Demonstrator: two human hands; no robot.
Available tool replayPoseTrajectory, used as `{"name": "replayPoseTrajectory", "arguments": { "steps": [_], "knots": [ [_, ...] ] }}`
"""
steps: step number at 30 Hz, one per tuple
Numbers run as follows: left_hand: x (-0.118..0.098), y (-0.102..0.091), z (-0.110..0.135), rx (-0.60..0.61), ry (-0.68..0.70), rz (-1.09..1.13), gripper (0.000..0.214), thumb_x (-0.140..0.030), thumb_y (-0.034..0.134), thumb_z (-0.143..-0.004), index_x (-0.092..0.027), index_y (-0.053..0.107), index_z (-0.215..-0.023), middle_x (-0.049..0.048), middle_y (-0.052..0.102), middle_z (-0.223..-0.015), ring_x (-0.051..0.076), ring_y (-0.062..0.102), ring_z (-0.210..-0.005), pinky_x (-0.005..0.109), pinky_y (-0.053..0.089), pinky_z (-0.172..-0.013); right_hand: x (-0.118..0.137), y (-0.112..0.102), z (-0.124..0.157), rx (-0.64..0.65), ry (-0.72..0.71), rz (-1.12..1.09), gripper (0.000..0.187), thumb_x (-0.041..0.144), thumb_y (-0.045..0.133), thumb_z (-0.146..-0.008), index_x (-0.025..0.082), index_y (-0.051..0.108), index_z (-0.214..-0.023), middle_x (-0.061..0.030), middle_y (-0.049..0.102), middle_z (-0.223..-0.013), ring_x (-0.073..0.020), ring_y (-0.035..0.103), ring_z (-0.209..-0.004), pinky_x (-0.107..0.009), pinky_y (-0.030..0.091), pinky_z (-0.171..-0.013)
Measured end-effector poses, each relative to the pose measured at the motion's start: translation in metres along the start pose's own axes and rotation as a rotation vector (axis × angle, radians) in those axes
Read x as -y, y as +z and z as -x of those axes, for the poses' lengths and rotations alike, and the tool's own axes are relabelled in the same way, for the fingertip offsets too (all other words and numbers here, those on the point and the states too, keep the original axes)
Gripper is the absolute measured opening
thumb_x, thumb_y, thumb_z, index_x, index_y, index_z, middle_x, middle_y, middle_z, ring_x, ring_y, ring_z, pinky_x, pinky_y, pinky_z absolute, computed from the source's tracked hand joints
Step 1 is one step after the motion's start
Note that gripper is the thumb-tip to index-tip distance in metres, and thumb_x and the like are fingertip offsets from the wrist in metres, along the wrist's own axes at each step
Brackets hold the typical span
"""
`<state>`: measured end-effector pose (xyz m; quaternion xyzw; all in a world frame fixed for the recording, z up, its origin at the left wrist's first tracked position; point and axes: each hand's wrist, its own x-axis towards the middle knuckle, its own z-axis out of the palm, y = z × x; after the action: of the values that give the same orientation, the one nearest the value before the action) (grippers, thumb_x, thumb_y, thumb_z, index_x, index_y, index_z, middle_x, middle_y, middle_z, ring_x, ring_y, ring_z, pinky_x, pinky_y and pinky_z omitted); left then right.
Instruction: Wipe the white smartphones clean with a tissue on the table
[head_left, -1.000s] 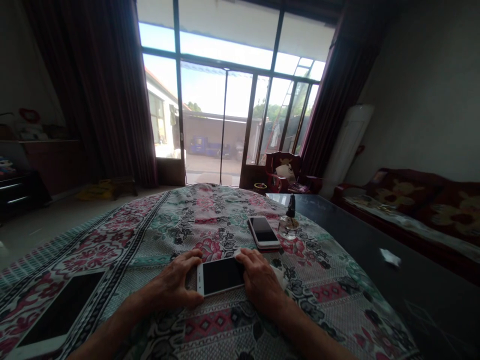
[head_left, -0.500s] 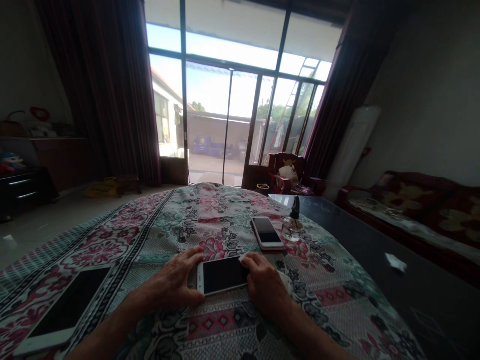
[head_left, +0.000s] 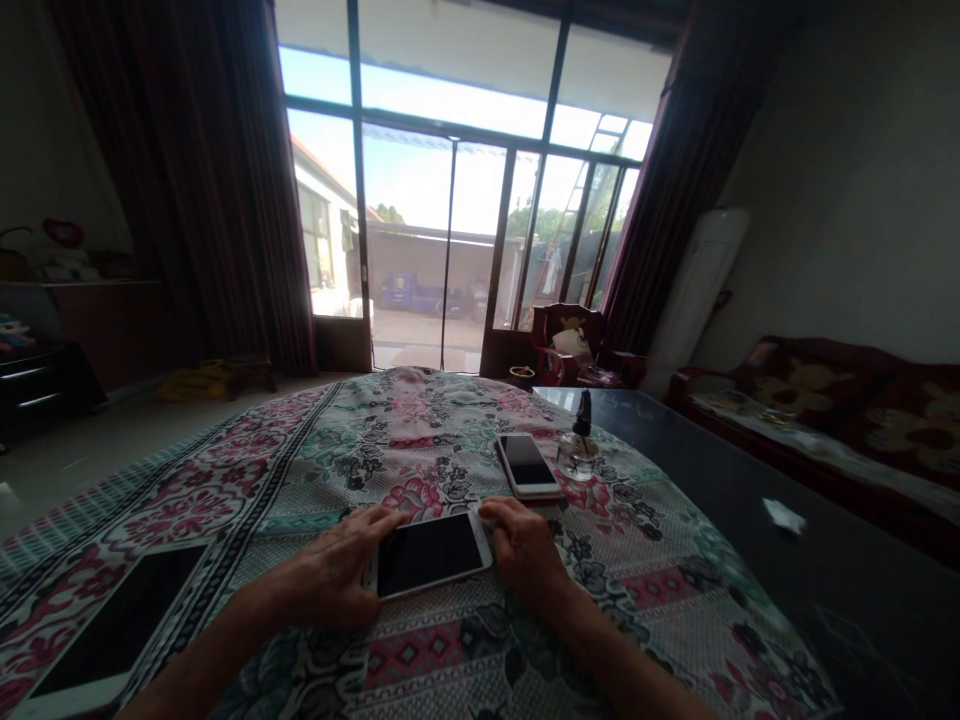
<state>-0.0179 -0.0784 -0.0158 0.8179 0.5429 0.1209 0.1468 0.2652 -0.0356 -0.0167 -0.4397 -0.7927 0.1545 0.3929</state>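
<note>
A white-framed smartphone [head_left: 431, 556] with a dark screen lies face up on the patterned tablecloth [head_left: 420, 645]. My left hand [head_left: 330, 570] grips its left end, thumb on the near edge and fingers along the far one. At the far right corner is my right hand [head_left: 529, 550], its fingers curled in a pinch around a small white cloth or tissue [head_left: 486, 520], mostly hidden. Beyond the hands rests a second white phone [head_left: 528, 465], beside a clear glass bottle [head_left: 577, 455] with a black top. A larger white-framed device [head_left: 124, 625] lies at the left.
A dark glossy table [head_left: 705, 500] extends on the right, with a crumpled white tissue [head_left: 784, 516] on it. Farther back are a wooden armchair [head_left: 566, 340], a sofa [head_left: 825, 390] and wide glass doors [head_left: 435, 250] between dark curtains.
My right hand has slid off the phone's right end to its far corner, uncovering that end. My left hand reaches further over the left end. The view has shifted slightly.
</note>
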Motion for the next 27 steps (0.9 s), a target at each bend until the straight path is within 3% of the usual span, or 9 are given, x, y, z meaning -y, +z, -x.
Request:
{"name": "replayPoseTrajectory", "arguments": {
  "steps": [5, 9, 13, 16, 21, 27],
  "knots": [
    [0.005, 0.005, 0.000, -0.040, 0.014, -0.011, 0.091, -0.018, 0.060, -0.059, -0.023, 0.033, -0.145, 0.0099, 0.039, -0.151, 0.031, 0.032, -0.140, 0.044, 0.031, -0.114, 0.018, -0.002, 0.013, 0.132, -0.097, 0.117, 0.027, 0.004, 0.048, -0.075, 0.019, 0.070, -0.078, -0.0048, 0.069, -0.088, -0.0169, 0.062, -0.087, -0.026, 0.046, -0.082],
    [-0.003, -0.002, 0.002, -0.009, -0.008, -0.025, 0.090, -0.018, 0.059, -0.059, -0.023, 0.033, -0.146, 0.0094, 0.037, -0.152, 0.029, 0.032, -0.141, 0.042, 0.031, -0.114, 0.024, -0.005, 0.015, 0.094, -0.082, 0.100, 0.025, 0.005, 0.048, -0.072, 0.019, 0.066, -0.063, -0.0020, 0.065, -0.070, -0.0139, 0.060, -0.068, -0.023, 0.044, -0.068],
    [-0.029, -0.013, 0.000, 0.016, 0.009, -0.038, 0.088, -0.025, 0.063, -0.062, -0.026, 0.035, -0.145, 0.0078, 0.040, -0.151, 0.033, 0.035, -0.139, 0.046, 0.033, -0.112, 0.019, -0.005, 0.006, -0.082, -0.100, 0.013, 0.028, 0.004, 0.045, -0.074, 0.020, 0.068, -0.077, -0.0038, 0.067, -0.083, -0.0153, 0.062, -0.081, -0.024, 0.046, -0.078],
    [-0.046, -0.010, -0.006, -0.053, 0.007, -0.043, 0.079, -0.038, 0.065, -0.071, -0.022, 0.037, -0.144, 0.0120, 0.043, -0.148, 0.035, 0.037, -0.137, 0.050, 0.032, -0.112, 0.015, -0.004, 0.002, -0.125, -0.121, -0.002, 0.034, 0.003, 0.044, -0.075, 0.019, 0.068, -0.093, -0.0067, 0.066, -0.104, -0.0178, 0.060, -0.099, -0.028, 0.045, -0.092],
    [-0.045, 0.007, -0.011, -0.085, 0.051, -0.026, 0.069, -0.039, 0.061, -0.079, -0.023, 0.040, -0.143, 0.0109, 0.043, -0.148, 0.033, 0.037, -0.137, 0.051, 0.031, -0.113, 0.014, -0.003, 0.005, -0.084, -0.093, 0.032, 0.036, 0.003, 0.044, -0.078, 0.019, 0.067, -0.100, -0.0082, 0.061, -0.112, -0.0185, 0.057, -0.105, -0.031, 0.045, -0.096],
    [-0.042, 0.009, -0.010, -0.083, 0.052, -0.019, 0.066, -0.038, 0.061, -0.080, -0.023, 0.042, -0.142, 0.0099, 0.045, -0.147, 0.033, 0.037, -0.137, 0.049, 0.031, -0.114, 0.013, 0.003, 0.008, 0.016, -0.117, 0.023, 0.036, 0.002, 0.046, -0.080, 0.020, 0.066, -0.105, -0.0071, 0.061, -0.109, -0.0179, 0.056, -0.103, -0.029, 0.044, -0.096]
  ]
}}
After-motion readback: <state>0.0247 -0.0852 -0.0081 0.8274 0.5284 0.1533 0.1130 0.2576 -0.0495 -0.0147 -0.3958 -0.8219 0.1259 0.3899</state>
